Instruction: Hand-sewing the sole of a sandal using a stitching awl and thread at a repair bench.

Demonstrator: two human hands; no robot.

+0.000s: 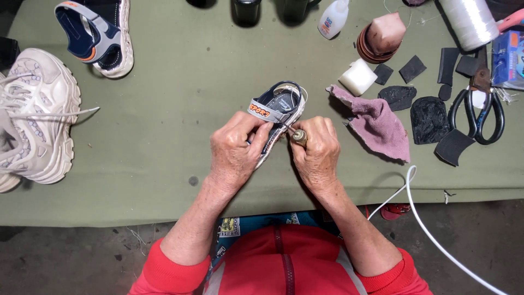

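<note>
Grey sandal (pixel 275 112) at near centre, clasped tight in left hand (pixel 234 150), right hand (pixel 316 153) fisted round awl (pixel 298 136) at sole edge: seemingly mid-stitch, calling for steady grip and straight push.

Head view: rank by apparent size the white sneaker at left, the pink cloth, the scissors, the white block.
1. White sneaker, though cut off by the left edge.
2. Pink cloth.
3. Scissors, close to the cloth in length but slimmer; the order is unsure.
4. White block, clearly smallest.
</note>
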